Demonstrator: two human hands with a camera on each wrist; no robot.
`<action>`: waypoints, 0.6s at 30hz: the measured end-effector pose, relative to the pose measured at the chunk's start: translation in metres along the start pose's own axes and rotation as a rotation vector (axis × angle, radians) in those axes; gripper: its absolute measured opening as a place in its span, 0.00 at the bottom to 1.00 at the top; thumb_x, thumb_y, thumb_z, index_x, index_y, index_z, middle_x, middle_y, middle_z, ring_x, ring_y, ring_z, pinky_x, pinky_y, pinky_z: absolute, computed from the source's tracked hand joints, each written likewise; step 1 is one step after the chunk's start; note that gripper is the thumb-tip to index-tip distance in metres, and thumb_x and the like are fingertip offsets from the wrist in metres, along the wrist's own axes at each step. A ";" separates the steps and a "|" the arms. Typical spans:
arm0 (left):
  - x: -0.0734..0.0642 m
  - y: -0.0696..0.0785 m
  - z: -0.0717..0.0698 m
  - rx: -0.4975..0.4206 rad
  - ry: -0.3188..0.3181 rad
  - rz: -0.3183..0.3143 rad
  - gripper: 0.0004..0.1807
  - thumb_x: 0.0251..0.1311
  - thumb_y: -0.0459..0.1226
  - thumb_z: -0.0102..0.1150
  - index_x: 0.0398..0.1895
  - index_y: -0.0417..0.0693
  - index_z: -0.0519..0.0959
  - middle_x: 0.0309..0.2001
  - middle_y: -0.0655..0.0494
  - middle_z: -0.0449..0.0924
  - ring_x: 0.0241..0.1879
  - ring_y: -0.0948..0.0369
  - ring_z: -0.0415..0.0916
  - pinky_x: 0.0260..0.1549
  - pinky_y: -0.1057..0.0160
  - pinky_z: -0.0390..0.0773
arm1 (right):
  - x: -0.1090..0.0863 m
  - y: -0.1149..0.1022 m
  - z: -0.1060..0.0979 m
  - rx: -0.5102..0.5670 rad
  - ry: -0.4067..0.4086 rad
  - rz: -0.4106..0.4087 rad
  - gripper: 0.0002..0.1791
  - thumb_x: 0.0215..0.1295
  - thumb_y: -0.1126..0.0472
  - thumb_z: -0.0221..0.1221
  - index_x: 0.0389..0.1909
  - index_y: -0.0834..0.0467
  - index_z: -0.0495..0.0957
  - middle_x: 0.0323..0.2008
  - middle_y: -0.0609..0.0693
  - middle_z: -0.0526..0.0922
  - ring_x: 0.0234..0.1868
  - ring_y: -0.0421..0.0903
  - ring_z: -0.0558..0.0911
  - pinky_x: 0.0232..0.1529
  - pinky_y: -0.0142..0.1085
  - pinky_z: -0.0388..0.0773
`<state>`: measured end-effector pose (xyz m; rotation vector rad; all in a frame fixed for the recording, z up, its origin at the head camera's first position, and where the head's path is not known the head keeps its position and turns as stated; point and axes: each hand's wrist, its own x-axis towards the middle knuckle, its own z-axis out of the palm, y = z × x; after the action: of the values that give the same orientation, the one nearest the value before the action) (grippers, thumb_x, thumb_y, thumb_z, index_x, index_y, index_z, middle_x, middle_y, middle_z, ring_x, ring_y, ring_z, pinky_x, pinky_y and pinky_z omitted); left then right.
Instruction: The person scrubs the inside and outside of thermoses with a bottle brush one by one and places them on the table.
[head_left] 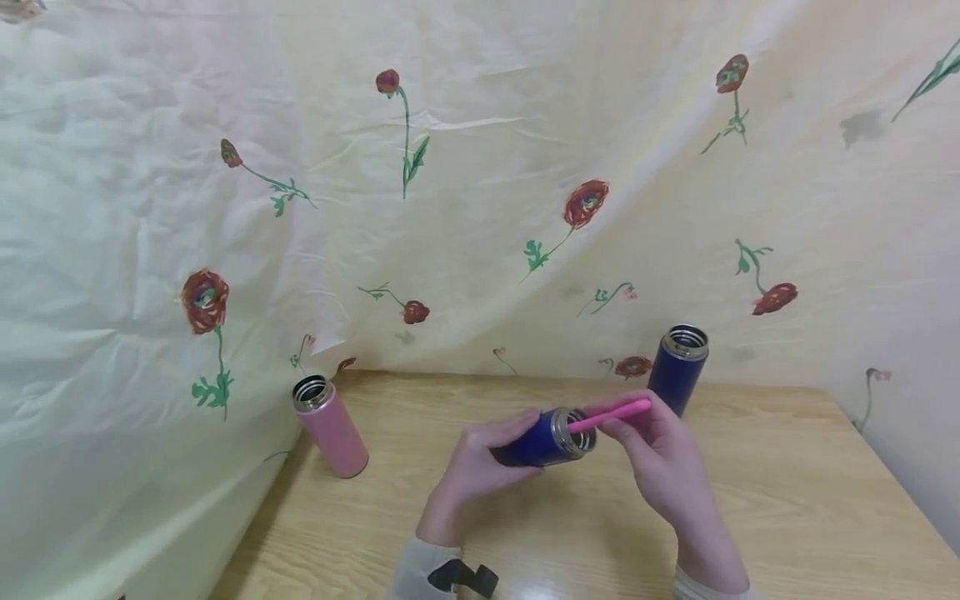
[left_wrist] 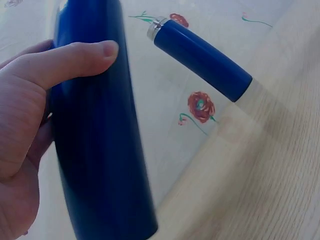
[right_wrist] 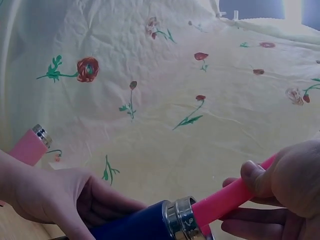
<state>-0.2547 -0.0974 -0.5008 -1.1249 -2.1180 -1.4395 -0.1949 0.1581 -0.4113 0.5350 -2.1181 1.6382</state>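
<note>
My left hand (head_left: pixel 483 458) grips a dark blue metal bottle (left_wrist: pixel 100 130), its thumb lying across the side. The bottle is tilted, with its open steel mouth (right_wrist: pixel 182 217) toward my right hand. Between thumb and fingers, my right hand (head_left: pixel 663 458) pinches a bright pink stick (right_wrist: pixel 227 200), shaped like a brush handle. One end of the stick goes into the bottle's mouth; what is on that end is hidden inside. Just beyond the right hand, a second blue bottle (head_left: pixel 678 371) stands upright without a lid.
On the left of the wooden table (head_left: pixel 405 500) stands an uncapped pink bottle (head_left: pixel 333 433). A pale cloth (head_left: pixel 450 275) with printed red flowers hangs behind the table and along its left side. A dark strap (head_left: pixel 461 575) is round the left wrist.
</note>
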 end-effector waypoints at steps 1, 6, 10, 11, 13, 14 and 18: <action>0.000 0.001 0.000 -0.022 -0.018 -0.022 0.43 0.41 0.26 0.87 0.67 0.40 0.82 0.66 0.47 0.81 0.64 0.51 0.82 0.66 0.52 0.78 | 0.000 0.001 0.000 0.015 -0.008 -0.012 0.10 0.71 0.78 0.62 0.47 0.64 0.81 0.47 0.56 0.91 0.50 0.40 0.88 0.53 0.28 0.83; 0.002 0.004 0.002 -0.083 -0.054 -0.102 0.44 0.43 0.28 0.87 0.70 0.45 0.81 0.67 0.51 0.79 0.65 0.53 0.80 0.68 0.52 0.76 | 0.001 0.000 -0.001 0.087 -0.005 0.005 0.07 0.70 0.77 0.63 0.44 0.66 0.82 0.45 0.58 0.91 0.48 0.44 0.89 0.51 0.30 0.85; 0.001 0.006 0.003 -0.080 -0.033 -0.124 0.45 0.43 0.28 0.87 0.70 0.45 0.81 0.66 0.51 0.80 0.63 0.53 0.81 0.67 0.52 0.77 | 0.000 -0.004 0.000 0.163 0.070 0.124 0.09 0.71 0.75 0.65 0.49 0.69 0.83 0.45 0.58 0.91 0.44 0.44 0.91 0.48 0.37 0.89; 0.001 0.007 0.003 -0.078 -0.029 -0.127 0.44 0.43 0.28 0.87 0.70 0.45 0.81 0.66 0.51 0.80 0.63 0.53 0.82 0.67 0.52 0.77 | -0.001 -0.005 0.000 0.174 0.099 0.157 0.10 0.71 0.74 0.66 0.51 0.69 0.84 0.45 0.57 0.92 0.43 0.44 0.92 0.47 0.38 0.89; 0.000 0.007 0.003 -0.071 -0.025 -0.139 0.44 0.43 0.28 0.87 0.70 0.45 0.81 0.66 0.50 0.81 0.63 0.52 0.82 0.67 0.52 0.77 | -0.001 -0.007 -0.001 0.195 0.153 0.203 0.12 0.71 0.72 0.66 0.53 0.69 0.84 0.45 0.56 0.92 0.42 0.45 0.92 0.45 0.40 0.89; 0.000 0.007 0.003 -0.062 -0.024 -0.144 0.44 0.43 0.28 0.87 0.69 0.45 0.81 0.66 0.51 0.81 0.63 0.52 0.82 0.67 0.52 0.77 | -0.001 -0.009 -0.001 0.198 0.179 0.221 0.12 0.72 0.71 0.67 0.54 0.69 0.84 0.45 0.56 0.92 0.42 0.45 0.92 0.44 0.40 0.89; 0.000 0.005 0.002 -0.025 -0.030 -0.144 0.44 0.45 0.29 0.87 0.70 0.46 0.81 0.66 0.51 0.81 0.62 0.51 0.82 0.67 0.52 0.77 | -0.001 -0.014 -0.006 0.191 0.300 0.257 0.12 0.71 0.69 0.68 0.53 0.67 0.85 0.43 0.54 0.92 0.38 0.45 0.92 0.39 0.39 0.89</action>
<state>-0.2505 -0.0949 -0.4985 -1.0268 -2.2488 -1.5250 -0.1862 0.1602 -0.3989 0.0612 -1.8805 1.9359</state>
